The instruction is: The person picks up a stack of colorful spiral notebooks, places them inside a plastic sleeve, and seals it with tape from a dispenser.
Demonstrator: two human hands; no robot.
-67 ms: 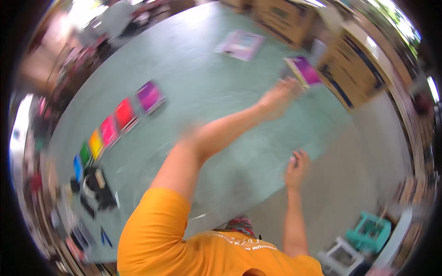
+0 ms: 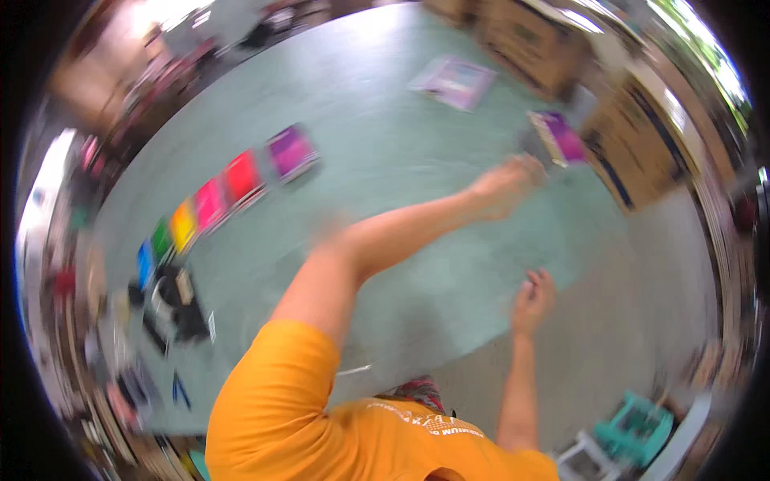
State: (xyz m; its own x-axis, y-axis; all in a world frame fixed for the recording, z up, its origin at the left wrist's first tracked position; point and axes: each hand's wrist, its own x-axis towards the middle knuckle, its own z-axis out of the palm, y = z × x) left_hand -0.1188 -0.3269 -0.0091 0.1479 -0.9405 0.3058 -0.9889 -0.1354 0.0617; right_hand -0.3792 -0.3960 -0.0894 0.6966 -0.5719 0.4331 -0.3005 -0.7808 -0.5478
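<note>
My left hand (image 2: 512, 186) reaches far across the green table, its blurred fingers loosely spread and pointing at a small stack of purple notebooks (image 2: 563, 139). A narrow gap seems to lie between fingertips and stack, and nothing shows in the hand. Over the table's near right edge hangs my right hand (image 2: 533, 303), fingers loosely curled, thumb apart, no object visible in it. On the left a row of small stacks runs away from me: blue (image 2: 145, 263), green (image 2: 162, 239), yellow (image 2: 184, 224), pink (image 2: 211, 204), red (image 2: 242, 176) and purple (image 2: 292, 151).
Cardboard boxes (image 2: 638, 143) stand at the table's right edge and far side. A pale pink-purple packet (image 2: 455, 82) lies near them. At left are a black case-like item (image 2: 180, 301) and blue-handled pliers or scissors (image 2: 181, 390). Turquoise stool (image 2: 635, 429) on the floor, lower right.
The whole view has swung, shifting the table and its things rightward in the picture. My left hand has drawn slightly back from the purple notebooks by the box.
</note>
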